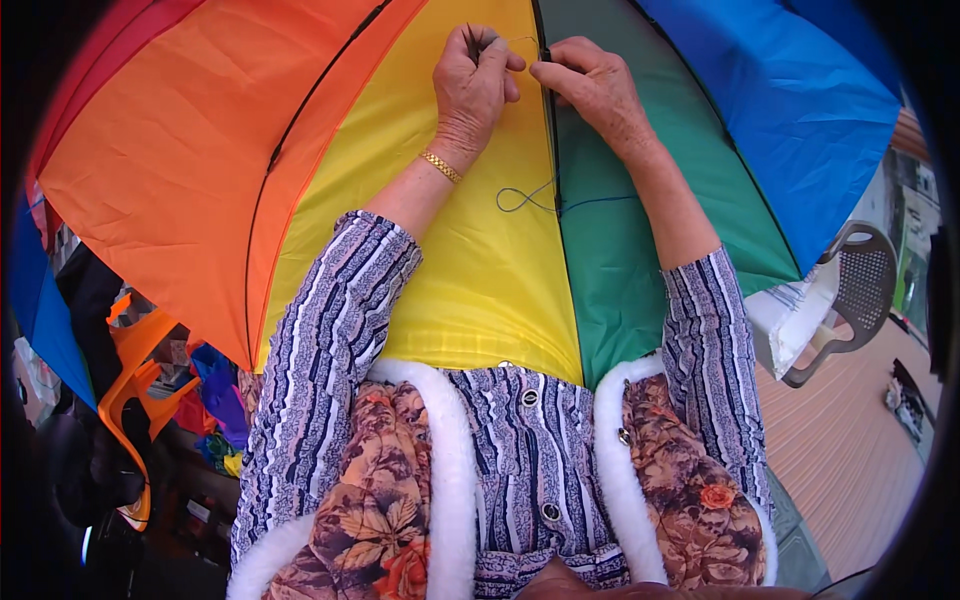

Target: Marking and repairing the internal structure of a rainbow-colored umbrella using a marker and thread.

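Left hand point(472, 85) grips a dark pointed tool point(471, 42); right hand point(597, 88) pinches the umbrella point(480, 300) rib point(555, 150) — seemingly steadying it — with thread point(598, 200) slack below both grips.

1. Glossy orange plastic chair point(143, 338) with curved edges, at the left, partly cut off by shadow.
2. Crumpled bundle of red, purple and blue fabric point(225, 395), just right of that chair.
3. Grey chair with a perforated, rounded back point(866, 280), at the right.
4. White sheet-like piece point(808, 315) beside its back.
5. Light-brown, finely lined floor point(840, 450).
6. Small dark object point(908, 402) on it, unclear.
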The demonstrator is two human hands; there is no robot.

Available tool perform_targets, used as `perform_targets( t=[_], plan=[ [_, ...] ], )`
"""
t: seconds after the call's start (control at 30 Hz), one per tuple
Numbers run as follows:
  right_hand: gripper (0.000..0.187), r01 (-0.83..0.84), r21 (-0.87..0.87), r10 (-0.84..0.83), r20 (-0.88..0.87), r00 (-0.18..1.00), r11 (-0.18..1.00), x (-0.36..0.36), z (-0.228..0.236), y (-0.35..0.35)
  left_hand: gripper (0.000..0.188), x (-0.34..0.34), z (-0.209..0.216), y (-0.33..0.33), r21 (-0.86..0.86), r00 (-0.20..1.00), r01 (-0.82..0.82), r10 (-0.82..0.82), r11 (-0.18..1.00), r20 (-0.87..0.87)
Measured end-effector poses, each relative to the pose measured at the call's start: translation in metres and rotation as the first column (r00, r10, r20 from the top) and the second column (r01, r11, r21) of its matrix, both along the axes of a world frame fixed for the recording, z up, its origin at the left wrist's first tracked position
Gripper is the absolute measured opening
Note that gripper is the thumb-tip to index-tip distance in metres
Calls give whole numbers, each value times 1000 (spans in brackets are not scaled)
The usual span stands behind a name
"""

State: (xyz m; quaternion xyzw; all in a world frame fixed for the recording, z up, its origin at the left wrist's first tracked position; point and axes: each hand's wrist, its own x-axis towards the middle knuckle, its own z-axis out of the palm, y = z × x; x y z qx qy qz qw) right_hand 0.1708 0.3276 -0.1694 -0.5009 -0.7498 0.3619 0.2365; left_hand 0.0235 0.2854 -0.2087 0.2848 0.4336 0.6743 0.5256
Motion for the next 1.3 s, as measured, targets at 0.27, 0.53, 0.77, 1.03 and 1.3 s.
perform_targets(
  t=[0.27,0.53,0.77,1.03,1.3],
  plan=[
    [30,13,3,-13,-15,1000,1000,-6,0,1,6,-1,-2,4,22,995,2,0,1000,-102],
    [31,1,44,-1,-16,1000,999,-12,-6,2,8,-5,-4,4,25,986,-34,37,999,-160],
    [27,-45,73,43,25,999,996,-12,-7,0,9,2,-11,15,274,823,-167,287,947,-490],
    [13,-97,494,32,138,990,864,-11,18,11,6,17,-8,25,23,866,-60,64,998,-496],
    [6,274,-384,-417,-361,834,882,55,56,41,10,12,-1,10,-138,995,-24,10,990,-101]
  ],
)
